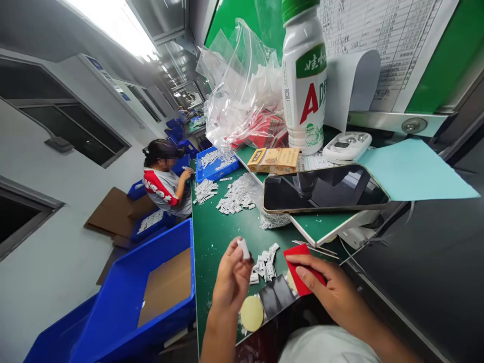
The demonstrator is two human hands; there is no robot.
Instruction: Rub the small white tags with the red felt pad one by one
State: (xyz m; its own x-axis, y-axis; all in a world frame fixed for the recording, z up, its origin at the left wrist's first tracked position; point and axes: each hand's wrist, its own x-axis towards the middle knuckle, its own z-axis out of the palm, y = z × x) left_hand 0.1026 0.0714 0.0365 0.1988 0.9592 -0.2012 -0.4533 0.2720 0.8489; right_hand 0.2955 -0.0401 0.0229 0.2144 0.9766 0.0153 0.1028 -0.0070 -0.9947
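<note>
Between the thumb and fingers of my left hand (pixel 231 275) is a small white piece (pixel 244 249), raised above the green table (pixel 212 237). My right hand (pixel 321 280) grips a flat red piece (pixel 298 252) near the table's front edge. A small pile of white parts (pixel 266 264) lies between the two hands. Below it, a dark grey pad (pixel 277 296) sits beside a round pale-yellow disc (pixel 252 313). Another pale disc is partly hidden behind the red piece.
A phone (pixel 325 189), a small box (pixel 273 160) and a bottle (pixel 304 80) stand on a raised shelf. Further back are white part piles (pixel 236 195) and a blue tray (pixel 215 174). Big blue bins (pixel 124 287) flank the table's left. Another person (pixel 166 181) sits beyond.
</note>
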